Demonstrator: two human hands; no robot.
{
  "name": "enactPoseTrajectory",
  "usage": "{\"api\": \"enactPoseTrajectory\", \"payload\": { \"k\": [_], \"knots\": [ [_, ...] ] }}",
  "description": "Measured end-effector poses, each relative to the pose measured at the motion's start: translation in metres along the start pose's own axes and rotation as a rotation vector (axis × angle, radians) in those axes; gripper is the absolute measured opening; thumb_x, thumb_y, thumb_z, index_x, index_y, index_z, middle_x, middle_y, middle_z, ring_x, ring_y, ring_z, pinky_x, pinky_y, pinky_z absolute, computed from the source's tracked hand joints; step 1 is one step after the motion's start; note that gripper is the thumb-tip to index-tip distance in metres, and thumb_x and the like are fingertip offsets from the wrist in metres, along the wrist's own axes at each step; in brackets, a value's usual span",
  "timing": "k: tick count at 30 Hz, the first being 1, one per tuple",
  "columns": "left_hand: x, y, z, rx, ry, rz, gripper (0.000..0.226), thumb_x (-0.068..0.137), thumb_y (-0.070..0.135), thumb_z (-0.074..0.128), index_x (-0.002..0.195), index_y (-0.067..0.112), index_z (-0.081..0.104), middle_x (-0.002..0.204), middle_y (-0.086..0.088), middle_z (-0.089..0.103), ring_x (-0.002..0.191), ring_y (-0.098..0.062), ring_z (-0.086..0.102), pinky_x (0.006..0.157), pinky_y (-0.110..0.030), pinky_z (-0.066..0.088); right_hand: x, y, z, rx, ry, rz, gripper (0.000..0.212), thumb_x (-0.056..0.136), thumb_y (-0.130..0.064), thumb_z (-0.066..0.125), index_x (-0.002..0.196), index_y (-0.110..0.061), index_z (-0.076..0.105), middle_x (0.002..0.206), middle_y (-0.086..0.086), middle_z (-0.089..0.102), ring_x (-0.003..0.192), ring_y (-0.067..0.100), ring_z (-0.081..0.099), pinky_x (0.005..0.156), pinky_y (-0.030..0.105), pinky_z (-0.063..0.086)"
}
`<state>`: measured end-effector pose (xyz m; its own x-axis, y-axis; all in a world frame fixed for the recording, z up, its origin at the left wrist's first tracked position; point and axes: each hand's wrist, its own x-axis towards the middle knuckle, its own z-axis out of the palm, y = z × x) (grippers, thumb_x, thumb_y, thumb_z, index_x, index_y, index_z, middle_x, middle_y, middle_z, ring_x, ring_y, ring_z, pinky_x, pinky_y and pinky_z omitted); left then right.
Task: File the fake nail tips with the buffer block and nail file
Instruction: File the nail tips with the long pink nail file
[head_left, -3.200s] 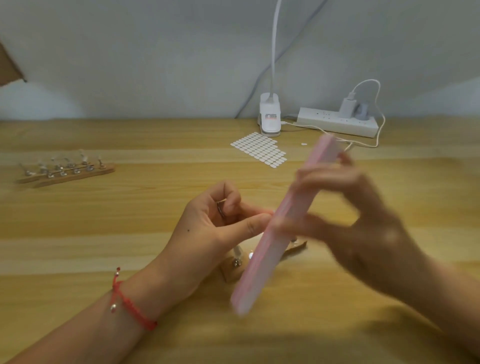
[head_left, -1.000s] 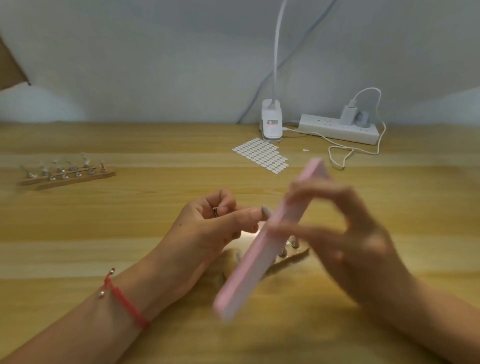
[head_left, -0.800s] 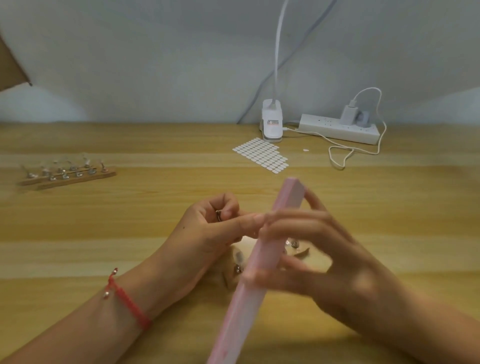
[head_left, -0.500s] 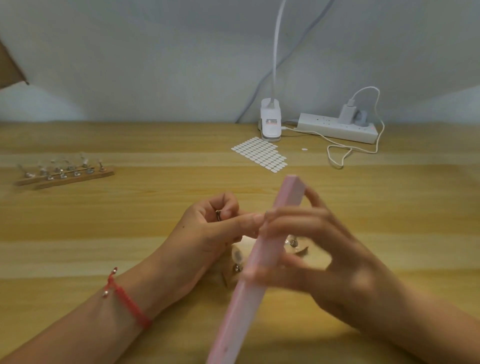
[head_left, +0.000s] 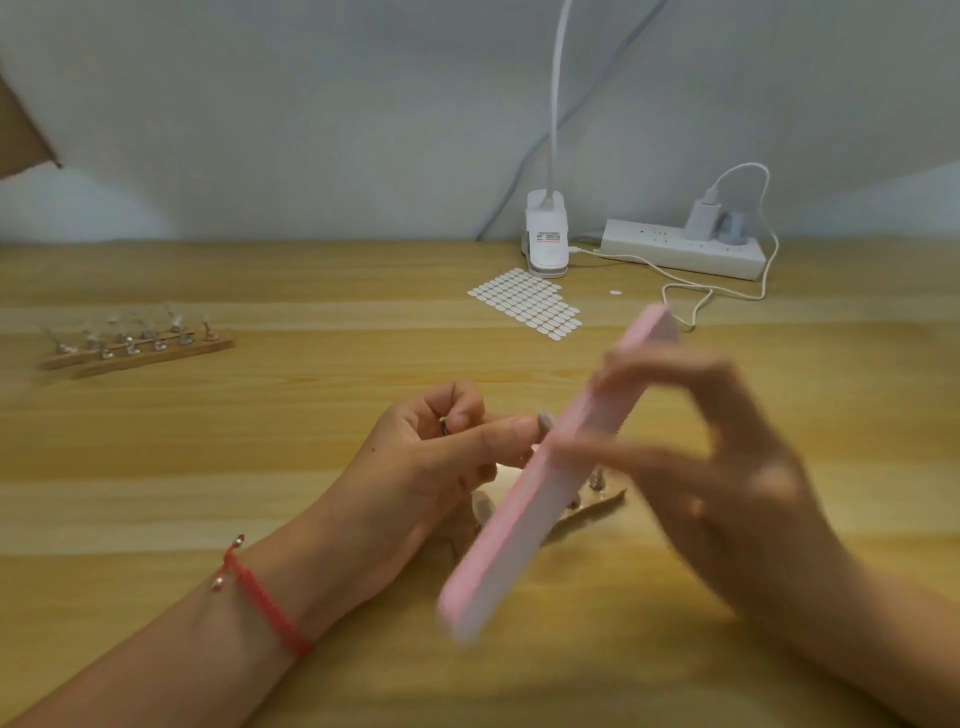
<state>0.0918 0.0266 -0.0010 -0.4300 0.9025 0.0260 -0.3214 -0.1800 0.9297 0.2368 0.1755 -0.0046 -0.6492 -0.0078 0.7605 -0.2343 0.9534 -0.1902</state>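
1. The right hand, blurred, has its fingers and thumb clamped across a long, flat pink block.
2. The block's long axis slants from near-left to far-right, above the wooden surface.
3. The left hand pinches a small metal piece, with the thumb tip at the block's edge.
4. A wooden rack lies beneath the hands. Another rack of nail tips sits well apart at the far left.

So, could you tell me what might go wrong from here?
The left hand pinches the nail stand with fingertips only, so a hard stroke of the pink block in the right hand might knock it loose. The block lies close beside the left thumb and could scrape it. Its lower end may clip the wooden holder underneath.
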Motion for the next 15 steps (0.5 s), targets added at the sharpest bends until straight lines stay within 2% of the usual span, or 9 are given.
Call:
{"api": "enactPoseTrajectory", "payload": {
  "k": [2,3,5,7,11,12,15],
  "knots": [
    [0.000,0.000,0.002,-0.023,-0.026,0.011,0.048,0.053,0.023,0.090,0.055,0.028,0.042,0.056,0.006,0.061,0.049,-0.004,0.053,0.053,-0.021,0.041,-0.007,-0.012,0.010,0.001,-0.078,-0.142,0.025,0.096,-0.009,0.065,0.117,-0.020,0.069,0.121,-0.002,0.053,0.123,0.020,0.055,0.112,0.057,0.034],
    [-0.001,0.001,0.003,-0.032,-0.035,0.013,0.048,0.052,0.026,0.090,0.055,0.028,0.042,0.056,0.007,0.061,0.049,-0.004,0.054,0.052,-0.019,0.042,-0.006,-0.009,0.010,-0.009,-0.076,-0.161,0.028,0.094,-0.005,0.066,0.117,-0.020,0.069,0.122,-0.002,0.052,0.124,0.019,0.055,0.113,0.057,0.033],
    [0.000,0.002,0.001,-0.028,-0.026,-0.001,0.047,0.054,0.022,0.088,0.055,0.028,0.042,0.061,0.005,0.063,0.053,-0.007,0.058,0.057,-0.026,0.042,0.001,0.006,0.003,-0.025,0.000,-0.046,0.038,0.088,0.010,0.064,0.117,-0.015,0.066,0.121,0.004,0.052,0.119,0.029,0.056,0.108,0.054,0.040],
    [0.000,0.001,-0.001,-0.020,0.002,-0.022,0.042,0.059,0.021,0.081,0.056,0.027,0.040,0.065,0.001,0.063,0.057,-0.011,0.060,0.060,-0.032,0.037,0.004,0.011,-0.001,-0.037,0.051,0.004,0.045,0.083,0.015,0.063,0.117,-0.014,0.062,0.118,0.011,0.050,0.116,0.034,0.055,0.104,0.052,0.044],
    [0.000,0.000,0.001,-0.050,-0.012,-0.012,0.037,0.064,0.020,0.076,0.054,0.028,0.042,0.058,0.006,0.060,0.050,-0.005,0.054,0.052,-0.017,0.039,-0.008,-0.005,0.014,-0.051,-0.057,-0.220,0.049,0.083,0.001,0.076,0.123,-0.026,0.068,0.123,0.000,0.052,0.125,0.016,0.053,0.115,0.057,0.030],
    [0.000,0.001,0.002,-0.050,-0.016,-0.013,0.037,0.065,0.020,0.076,0.055,0.028,0.042,0.058,0.006,0.060,0.050,-0.005,0.054,0.053,-0.019,0.039,-0.005,-0.001,0.010,-0.050,-0.043,-0.214,0.045,0.084,-0.001,0.075,0.123,-0.023,0.069,0.123,0.000,0.052,0.125,0.015,0.053,0.115,0.058,0.030],
    [0.000,0.001,-0.001,-0.046,-0.010,-0.029,0.037,0.065,0.021,0.075,0.055,0.027,0.041,0.064,0.003,0.063,0.055,-0.008,0.057,0.061,-0.031,0.034,0.004,0.014,-0.003,-0.085,0.054,-0.047,0.036,0.089,0.005,0.063,0.117,-0.018,0.064,0.121,0.006,0.047,0.119,0.025,0.053,0.106,0.057,0.041]
  ]
}}
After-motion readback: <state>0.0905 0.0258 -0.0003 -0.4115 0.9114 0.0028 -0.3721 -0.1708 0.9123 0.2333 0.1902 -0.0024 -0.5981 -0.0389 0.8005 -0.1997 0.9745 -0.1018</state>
